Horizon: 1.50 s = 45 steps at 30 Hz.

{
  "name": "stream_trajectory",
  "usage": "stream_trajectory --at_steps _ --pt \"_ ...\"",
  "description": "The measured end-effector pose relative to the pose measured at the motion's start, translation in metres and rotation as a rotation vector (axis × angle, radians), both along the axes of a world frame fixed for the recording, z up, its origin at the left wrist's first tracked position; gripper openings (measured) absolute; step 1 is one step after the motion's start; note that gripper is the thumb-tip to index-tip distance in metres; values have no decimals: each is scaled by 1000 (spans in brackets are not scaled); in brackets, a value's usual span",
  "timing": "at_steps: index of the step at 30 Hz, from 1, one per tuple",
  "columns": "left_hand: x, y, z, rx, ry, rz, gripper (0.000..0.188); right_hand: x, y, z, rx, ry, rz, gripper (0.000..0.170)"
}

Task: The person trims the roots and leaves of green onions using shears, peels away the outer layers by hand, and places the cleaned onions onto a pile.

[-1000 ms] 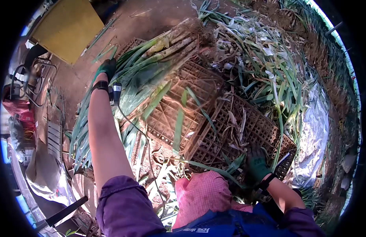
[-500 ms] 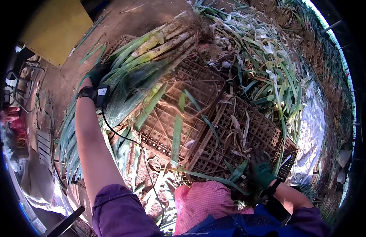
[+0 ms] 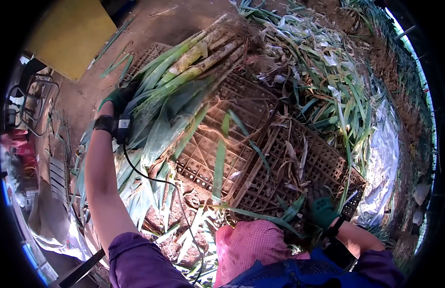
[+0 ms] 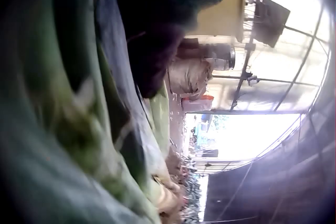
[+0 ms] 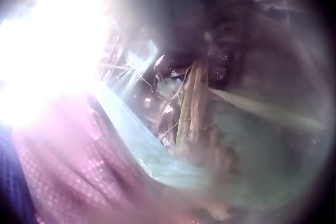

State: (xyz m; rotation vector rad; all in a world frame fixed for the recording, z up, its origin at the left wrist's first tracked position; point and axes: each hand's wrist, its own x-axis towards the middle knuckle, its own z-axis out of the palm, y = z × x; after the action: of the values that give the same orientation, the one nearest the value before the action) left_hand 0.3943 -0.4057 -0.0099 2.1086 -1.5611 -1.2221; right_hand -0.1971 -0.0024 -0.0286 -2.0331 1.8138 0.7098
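Observation:
A large bunch of long green onions (image 3: 196, 60) lies across the brown plastic crates, roots at the far end and leaves fanning toward the left. My left hand (image 3: 117, 100), in a dark green glove, grips the leaves at the bunch's left side; its fingertips are hidden among them. In the left wrist view, thick leaves (image 4: 113, 92) run close under the glove (image 4: 157, 35). My right hand (image 3: 322, 207), gloved the same, rests with extended fingers on the near end of the right crate (image 3: 292, 153). Beside it lies a loose leaf (image 3: 293, 210).
The left crate (image 3: 205, 156) bears strips of leaf and a twig. A heap of trimmed leaves (image 3: 337, 91) lies to the right, bordered by silvery plastic sheet (image 3: 382, 158). A yellow board (image 3: 71, 41) stands at the far left. A cable (image 3: 155, 180) trails from the left wrist.
My left hand has shifted left and slightly nearer along the onion leaves. The right hand stays at the crate's near end, its fingers showing more plainly. The view has shifted slightly.

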Motion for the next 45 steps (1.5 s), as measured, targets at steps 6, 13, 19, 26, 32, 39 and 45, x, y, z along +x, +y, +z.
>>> stream_trajectory --at_steps 6,13,19,26,32,39,45 --pt "-38 80 31 -154 -246 -308 52 22 -81 44 210 -88 210 51" --pt "-107 145 55 -55 -149 -618 55 238 -283 67 -848 -740 582 66" --pt "15 -6 28 -113 226 -229 41 263 -290 26 -802 -649 582 63" --pt "23 -46 -44 -143 -726 -192 97 239 -280 18 -831 -748 574 61" --pt "37 -52 -69 -26 -487 -262 87 226 -272 13 -824 -767 539 64" --pt "21 -16 -40 134 -420 -451 57 216 -267 10 -856 -779 516 71" --pt "0 35 -43 66 -176 -394 64 167 -201 -2 -544 -1294 -279 74"
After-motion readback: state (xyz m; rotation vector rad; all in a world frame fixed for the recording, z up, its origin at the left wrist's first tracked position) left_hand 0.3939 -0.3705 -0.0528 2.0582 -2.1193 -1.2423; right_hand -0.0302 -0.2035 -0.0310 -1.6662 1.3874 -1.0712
